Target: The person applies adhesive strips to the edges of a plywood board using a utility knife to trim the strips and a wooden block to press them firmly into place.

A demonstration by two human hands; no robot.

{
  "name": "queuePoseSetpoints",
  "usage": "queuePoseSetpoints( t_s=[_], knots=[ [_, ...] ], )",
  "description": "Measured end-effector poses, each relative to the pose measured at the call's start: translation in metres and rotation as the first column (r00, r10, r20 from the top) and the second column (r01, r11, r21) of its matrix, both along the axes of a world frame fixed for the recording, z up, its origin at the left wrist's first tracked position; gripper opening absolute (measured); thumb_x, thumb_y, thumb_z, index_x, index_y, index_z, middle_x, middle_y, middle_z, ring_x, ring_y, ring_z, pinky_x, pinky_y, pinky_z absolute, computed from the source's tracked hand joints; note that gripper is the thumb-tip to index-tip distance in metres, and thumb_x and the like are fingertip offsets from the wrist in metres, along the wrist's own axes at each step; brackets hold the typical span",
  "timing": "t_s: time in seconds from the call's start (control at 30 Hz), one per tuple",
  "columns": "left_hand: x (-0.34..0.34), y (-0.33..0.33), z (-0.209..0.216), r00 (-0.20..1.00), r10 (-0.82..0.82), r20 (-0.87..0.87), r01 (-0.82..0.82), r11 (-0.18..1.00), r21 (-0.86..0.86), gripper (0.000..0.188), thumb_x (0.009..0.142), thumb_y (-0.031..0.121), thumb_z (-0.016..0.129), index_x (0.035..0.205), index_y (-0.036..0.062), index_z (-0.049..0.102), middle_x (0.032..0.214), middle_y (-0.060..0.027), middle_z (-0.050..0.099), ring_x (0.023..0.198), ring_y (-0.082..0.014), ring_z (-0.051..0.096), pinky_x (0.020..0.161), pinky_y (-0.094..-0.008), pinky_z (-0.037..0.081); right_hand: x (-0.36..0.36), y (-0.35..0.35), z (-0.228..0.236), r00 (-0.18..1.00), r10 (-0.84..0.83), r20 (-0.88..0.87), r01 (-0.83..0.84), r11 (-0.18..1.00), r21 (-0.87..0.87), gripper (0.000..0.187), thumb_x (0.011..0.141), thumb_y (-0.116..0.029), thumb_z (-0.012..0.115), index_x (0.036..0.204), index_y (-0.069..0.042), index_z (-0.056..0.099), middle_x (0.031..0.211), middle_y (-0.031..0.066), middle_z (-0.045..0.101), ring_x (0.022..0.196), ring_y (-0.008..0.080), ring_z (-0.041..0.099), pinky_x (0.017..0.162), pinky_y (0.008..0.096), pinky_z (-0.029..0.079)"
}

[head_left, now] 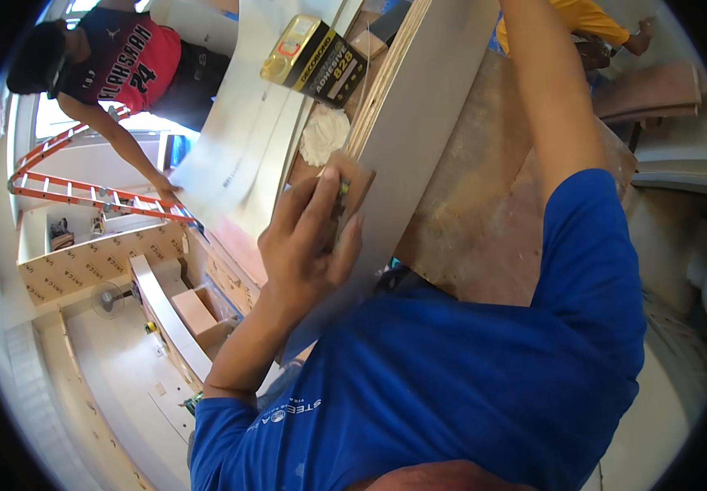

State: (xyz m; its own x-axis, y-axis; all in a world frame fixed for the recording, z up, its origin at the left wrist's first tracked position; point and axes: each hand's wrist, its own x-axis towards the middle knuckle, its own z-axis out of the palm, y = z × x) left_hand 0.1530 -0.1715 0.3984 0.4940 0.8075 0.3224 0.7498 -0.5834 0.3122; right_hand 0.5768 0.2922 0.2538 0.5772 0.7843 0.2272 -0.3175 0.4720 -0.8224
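Observation:
My left hand is closed around a small brown wooden block, pressed near the end of a long panel. That panel has a pale face and a layered plywood edge. A bit of yellow-green shows between my fingers and the block; what it is I cannot make out. My right arm stretches up along the panel's far side and leaves the picture at the top, so the right hand is hidden. Just beyond my left hand lies a whitish round lump, beside a black and yellow adhesive can.
Pale sheets lie left of the panel, where a co-worker reaches a hand onto them. Brown boards spread to the right. An orange stepladder, a fan and a curved wooden frame stand left. Another person in yellow is at the top right.

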Motion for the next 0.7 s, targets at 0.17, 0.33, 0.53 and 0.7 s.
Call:
queuePoseSetpoints(
  t_s=[0.17, 0.33, 0.53, 0.7],
  knots=[
    [0.035, 0.054, -0.008, 0.998, -0.051, 0.046, 0.045, 0.990, 0.130, 0.052, 0.081, 0.010, 0.080, 0.131, 0.0018, 0.067, 0.108, -0.0172, 0.069, 0.079, -0.0280, 0.074, 0.069, -0.0358, 0.060, 0.000, 0.000, 0.011, 0.998, -0.044, -0.033, 0.044, 0.999, 0.005, 0.026, 0.091, -0.032, 0.056, 0.105, -0.010, 0.059, 0.083, 0.0049, 0.052, 0.072, 0.0164, 0.052, 0.063, 0.0354, 0.047],
    [0.084, 0.113, -0.011, 0.994, -0.080, 0.079, 0.066, 0.984, 0.167, 0.048, 0.084, 0.015, 0.080, 0.128, -0.0003, 0.069, 0.104, -0.0200, 0.071, 0.084, -0.0303, 0.074, 0.075, -0.0364, 0.059, -0.001, -0.003, 0.016, 0.997, -0.040, -0.073, 0.040, 0.999, 0.007, 0.035, 0.094, -0.038, 0.050, 0.110, -0.009, 0.059, 0.086, 0.0057, 0.055, 0.075, 0.0170, 0.054, 0.066, 0.0354, 0.048],
    [0.140, 0.169, -0.016, 0.995, -0.095, 0.026, 0.087, 0.973, 0.216, 0.041, 0.085, 0.026, 0.075, 0.120, 0.0043, 0.072, 0.102, -0.0218, 0.070, 0.082, -0.0383, 0.072, 0.075, -0.0458, 0.058, 0.000, -0.005, 0.017, 0.991, -0.025, -0.132, 0.029, 0.999, 0.028, 0.045, 0.098, -0.046, 0.043, 0.115, -0.007, 0.059, 0.090, 0.0066, 0.058, 0.079, 0.0178, 0.057, 0.071, 0.0355, 0.050],
    [0.192, 0.247, -0.021, 0.996, -0.080, -0.032, 0.085, 0.956, 0.279, 0.044, 0.083, 0.032, 0.072, 0.119, 0.0063, 0.075, 0.094, -0.0206, 0.073, 0.086, -0.0366, 0.072, 0.083, -0.0467, 0.056, -0.010, -0.010, 0.019, 0.979, 0.014, -0.206, 0.000, 0.998, 0.068, 0.055, 0.101, -0.052, 0.038, 0.120, -0.005, 0.059, 0.093, 0.0074, 0.061, 0.082, 0.0184, 0.059, 0.075, 0.0355, 0.052]
  ],
)
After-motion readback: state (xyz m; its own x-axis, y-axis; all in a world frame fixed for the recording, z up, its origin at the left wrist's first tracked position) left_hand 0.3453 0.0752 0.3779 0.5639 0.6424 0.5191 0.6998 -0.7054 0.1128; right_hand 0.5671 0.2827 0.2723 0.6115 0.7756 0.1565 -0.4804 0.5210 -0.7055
